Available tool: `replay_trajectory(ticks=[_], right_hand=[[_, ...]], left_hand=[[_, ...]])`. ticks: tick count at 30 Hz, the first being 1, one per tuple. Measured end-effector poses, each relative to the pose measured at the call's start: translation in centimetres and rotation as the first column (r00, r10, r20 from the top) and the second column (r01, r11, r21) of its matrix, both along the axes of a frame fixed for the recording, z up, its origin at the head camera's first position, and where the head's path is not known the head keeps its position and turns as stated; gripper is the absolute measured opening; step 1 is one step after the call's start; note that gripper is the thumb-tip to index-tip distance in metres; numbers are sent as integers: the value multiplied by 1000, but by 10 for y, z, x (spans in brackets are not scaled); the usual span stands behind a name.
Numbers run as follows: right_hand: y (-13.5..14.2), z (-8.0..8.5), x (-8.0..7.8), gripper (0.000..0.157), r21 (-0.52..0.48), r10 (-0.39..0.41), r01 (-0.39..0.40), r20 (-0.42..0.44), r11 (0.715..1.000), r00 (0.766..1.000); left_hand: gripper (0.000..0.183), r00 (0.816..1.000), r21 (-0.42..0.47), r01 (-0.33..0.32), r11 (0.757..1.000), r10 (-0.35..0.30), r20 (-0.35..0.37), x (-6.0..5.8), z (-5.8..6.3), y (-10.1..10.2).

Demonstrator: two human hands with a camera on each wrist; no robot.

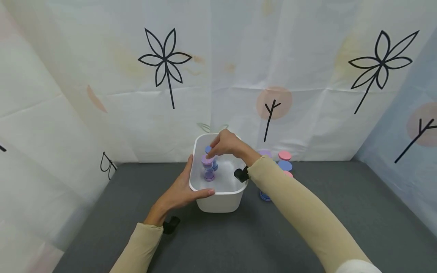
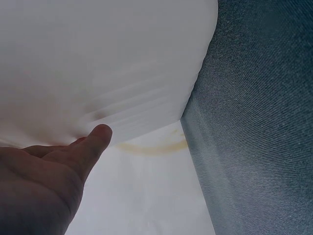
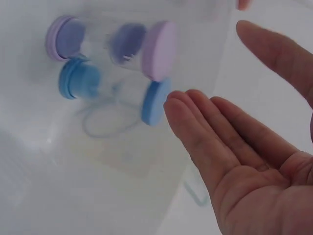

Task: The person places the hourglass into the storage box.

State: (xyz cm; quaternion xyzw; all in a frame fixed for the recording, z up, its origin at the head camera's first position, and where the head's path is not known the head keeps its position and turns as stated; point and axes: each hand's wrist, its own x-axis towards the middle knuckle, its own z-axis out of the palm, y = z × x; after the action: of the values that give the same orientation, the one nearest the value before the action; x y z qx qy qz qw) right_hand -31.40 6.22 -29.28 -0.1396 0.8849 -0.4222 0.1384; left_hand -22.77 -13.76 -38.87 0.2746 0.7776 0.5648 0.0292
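A white plastic bin stands on the dark grey table. My left hand holds its near left corner, thumb along the front rim and fingers along the left wall; in the left wrist view the fingers lie against the outer wall. Inside the bin a purple-capped sand timer and a blue-capped sand timer stand upright side by side. My right hand is over them, palm toward the caps. Its thumb is spread from the fingers, with nothing between; the fingertips are close beside the blue cap.
Right of the bin, partly behind my right forearm, several more sand timers stand on the table, among them a pink-capped one, a blue-capped one and a purple-capped one. A patterned white cloth hangs behind the table.
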Motion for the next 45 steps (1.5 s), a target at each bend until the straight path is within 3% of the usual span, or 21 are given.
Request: replay_trajectory(ticks=[7, 12, 16, 19, 25, 30, 41, 45], right_hand=[[39, 25, 19, 52, -167, 44, -53, -59, 984, 997], [82, 29, 45, 53, -316, 16, -44, -91, 948, 996], [121, 20, 67, 56, -418, -37, -6, -95, 908, 995], [150, 7, 86, 57, -444, -102, 38, -121, 895, 987], [198, -27, 120, 52, -500, -250, 125, -192, 857, 949], [220, -53, 131, 54, -459, -323, 194, -223, 867, 920], [220, -78, 128, 59, -265, -350, 297, -179, 917, 919], [211, -89, 125, 58, -213, -359, 314, -222, 925, 906]], left_hand=[[123, 1000, 38, 25, 999, -24, -11, -1, 0, 1], [120, 998, 66, 46, 997, -43, -44, -2, 0, 2], [119, 997, 71, 52, 996, -48, -56, -1, 0, 2], [119, 997, 73, 57, 996, -53, -54, -1, 0, 3], [119, 997, 63, 62, 996, -58, -59, -1, 1, 4], [120, 998, 62, 45, 997, -41, -57, 0, 0, 4], [119, 998, 52, 42, 998, -39, -59, 0, -3, 4], [119, 998, 58, 35, 998, -32, -52, 0, -2, 3]])
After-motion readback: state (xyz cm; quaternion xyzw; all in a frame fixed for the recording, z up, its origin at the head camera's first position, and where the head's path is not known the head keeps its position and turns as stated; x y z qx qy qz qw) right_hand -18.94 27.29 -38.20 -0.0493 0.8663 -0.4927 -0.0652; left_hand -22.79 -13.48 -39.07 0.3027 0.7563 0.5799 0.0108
